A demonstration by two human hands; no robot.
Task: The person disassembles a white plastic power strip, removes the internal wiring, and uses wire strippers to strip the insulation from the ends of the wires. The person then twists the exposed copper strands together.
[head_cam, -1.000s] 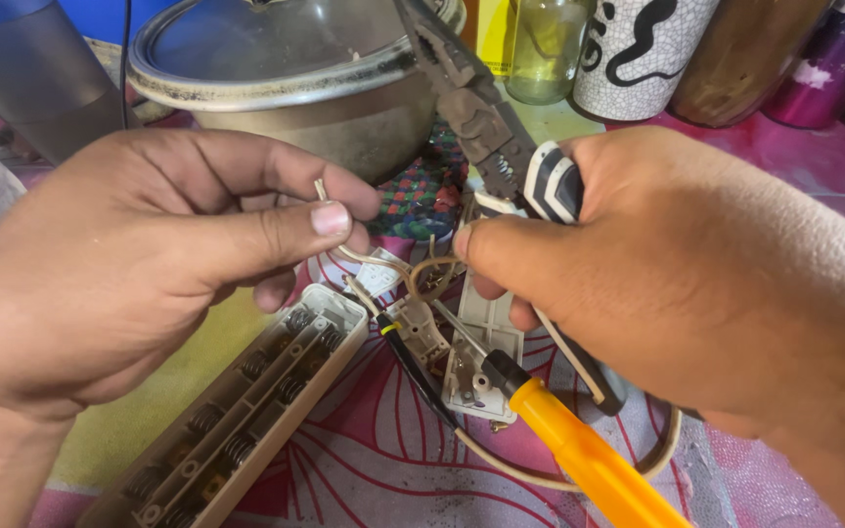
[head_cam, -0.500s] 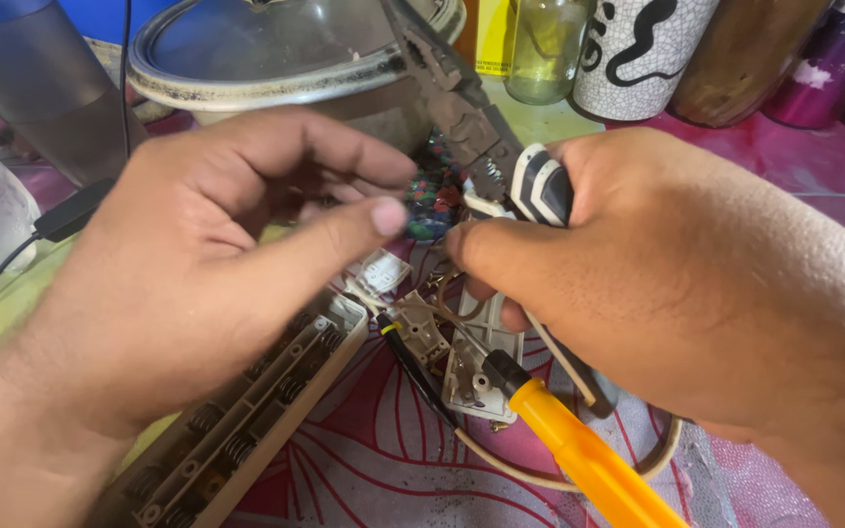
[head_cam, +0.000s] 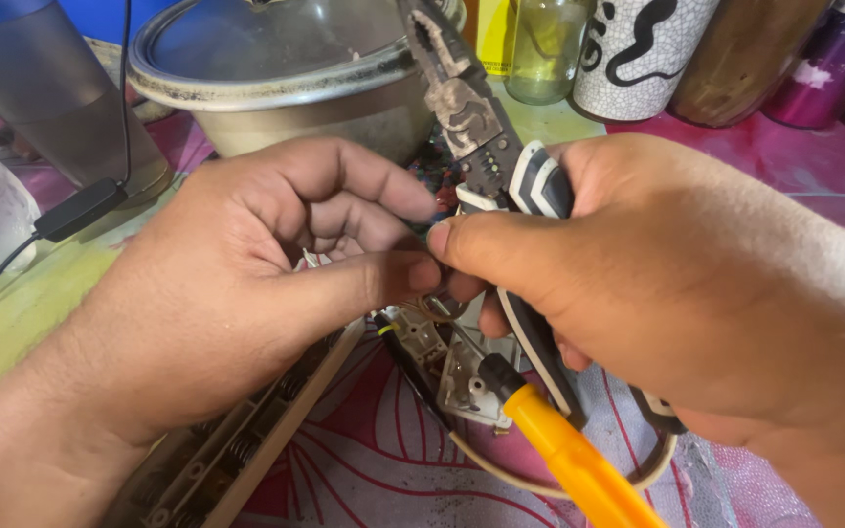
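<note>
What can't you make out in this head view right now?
- What the left hand pinches against the right hand: hidden by thumbs and fingers.
- Pliers: tips cut off by the top edge, handles buried in the right palm.
- Opened power strip: mostly under the left hand.

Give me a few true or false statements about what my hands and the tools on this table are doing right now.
1. The right hand grips a pair of pliers. True.
2. The left hand lies flat on the table. False: its fingers are curled, with the thumb meeting the right thumb.
3. A screwdriver with an orange handle lies below the hands. True.
4. The pot behind the hands has no lid. False: a glass lid covers it.
5. The pliers point down at the tablecloth. False: they point up and away.
</note>
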